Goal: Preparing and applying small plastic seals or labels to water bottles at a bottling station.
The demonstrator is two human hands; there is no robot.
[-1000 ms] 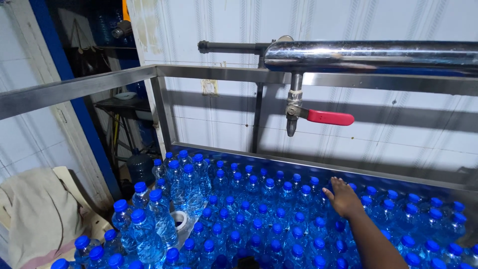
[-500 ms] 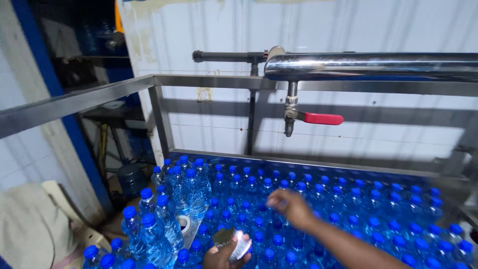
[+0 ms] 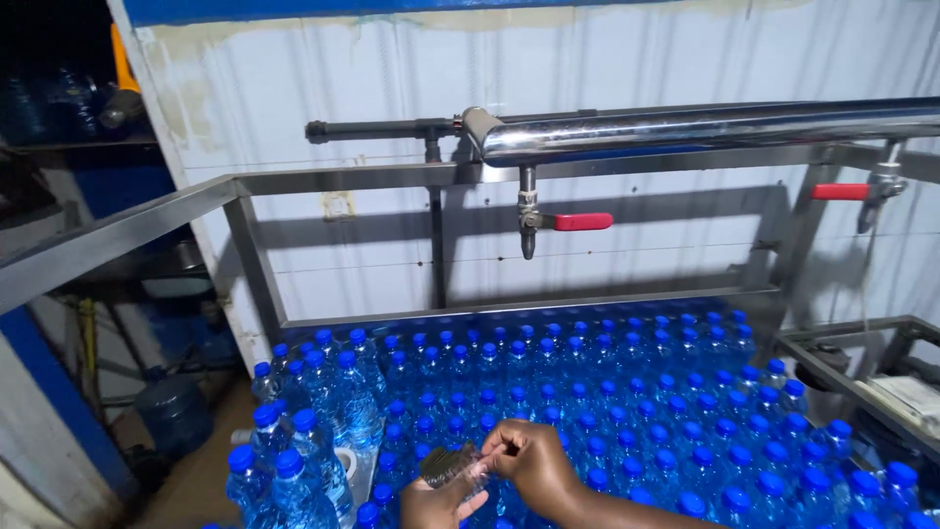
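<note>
My left hand (image 3: pixel 436 502) and my right hand (image 3: pixel 534 462) meet at the bottom centre, just above a dense field of clear water bottles with blue caps (image 3: pixel 587 392). Both hands pinch a small clear plastic piece (image 3: pixel 446 464), which looks like a shrink sleeve or film; its exact kind is unclear. The right fingers pull at its right edge, and the left fingers hold it from below. Taller blue-capped bottles (image 3: pixel 323 402) stand at the left of the hands.
A steel frame rail (image 3: pixel 294 181) runs around the bottle area. Above hangs a shiny steel pipe (image 3: pixel 705 132) with red-handled valves (image 3: pixel 578 221) (image 3: pixel 842 191). A white panelled wall is behind. A large blue water jug (image 3: pixel 176 416) sits low at the left.
My right hand has come back from the far bottles toward me and joined the left hand on the clear plastic piece. The camera view has shifted right and up.
</note>
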